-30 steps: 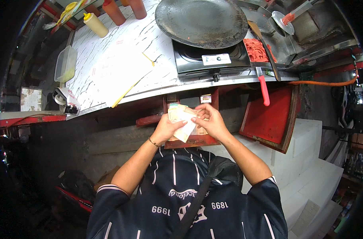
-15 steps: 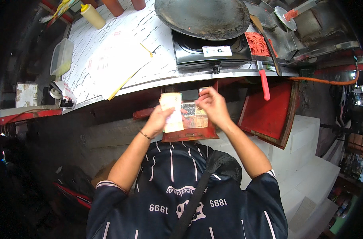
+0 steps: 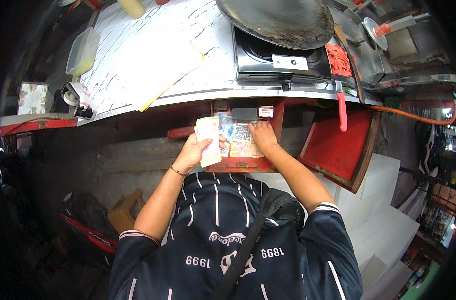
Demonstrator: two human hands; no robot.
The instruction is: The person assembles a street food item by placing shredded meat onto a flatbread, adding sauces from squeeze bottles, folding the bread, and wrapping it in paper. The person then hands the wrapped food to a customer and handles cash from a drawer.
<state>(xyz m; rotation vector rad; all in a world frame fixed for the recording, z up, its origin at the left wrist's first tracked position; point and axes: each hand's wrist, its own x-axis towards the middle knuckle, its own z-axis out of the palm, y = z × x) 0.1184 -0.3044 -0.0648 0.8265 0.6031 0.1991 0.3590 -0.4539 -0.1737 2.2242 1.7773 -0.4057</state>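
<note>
My left hand point(image 3: 193, 154) is closed around a small stack of banknotes point(image 3: 208, 141), held upright over the left side of a red drawer point(image 3: 228, 166). The drawer is pulled out below the counter edge. My right hand point(image 3: 264, 137) reaches into its right side, fingers apart and bent down onto the notes there; the fingertips are partly hidden. Inside the drawer lie blue notes point(image 3: 226, 131), orange-brown notes point(image 3: 244, 149) and a dark-patterned paper point(image 3: 243, 131). A dark box-like thing point(image 3: 244, 114) and a small white-and-red box point(image 3: 265, 112) sit at the drawer's back.
A black gas stove point(image 3: 283, 62) with a large round griddle point(image 3: 283, 22) stands on the white counter point(image 3: 138, 55). A red-handled knife point(image 3: 342, 110) juts over the counter edge. A red door panel point(image 3: 338, 145) hangs open at the right. A clear plastic tub point(image 3: 83, 52) stands far left.
My right hand has lowered from above the drawer onto the notes inside. My left hand, with its banknotes, has shifted slightly left. The view has moved, showing more of the drawer's back.
</note>
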